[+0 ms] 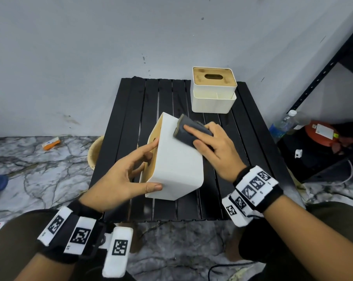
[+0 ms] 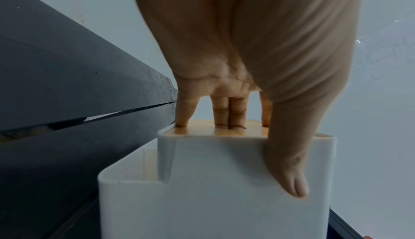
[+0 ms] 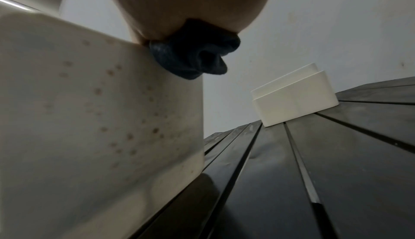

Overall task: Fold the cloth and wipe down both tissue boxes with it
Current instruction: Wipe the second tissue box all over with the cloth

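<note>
A white tissue box [image 1: 177, 159] lies tipped on its side in the middle of the black slatted table [image 1: 131, 110], its wooden lid [image 2: 202, 131] facing left. My left hand [image 1: 149, 165] grips it, fingers on the lid and thumb on the near white face [image 2: 224, 198]. My right hand [image 1: 194, 136] holds a folded dark grey cloth [image 1: 180, 130] and presses it on the box's upturned face near the far right edge. Seen from the right wrist, the cloth [image 3: 191, 58] bunches under my palm against the speckled box [image 3: 89, 109]. The second tissue box [image 1: 214, 90] stands upright at the back right, apart from both hands.
A black shelf rack [image 1: 323, 67] stands to the right, with a water bottle [image 1: 281, 124] and a red container [image 1: 317, 132] at its foot. A beige basin [image 1: 94, 151] sits under the table's left edge. An orange packet [image 1: 51, 143] lies on the marble floor.
</note>
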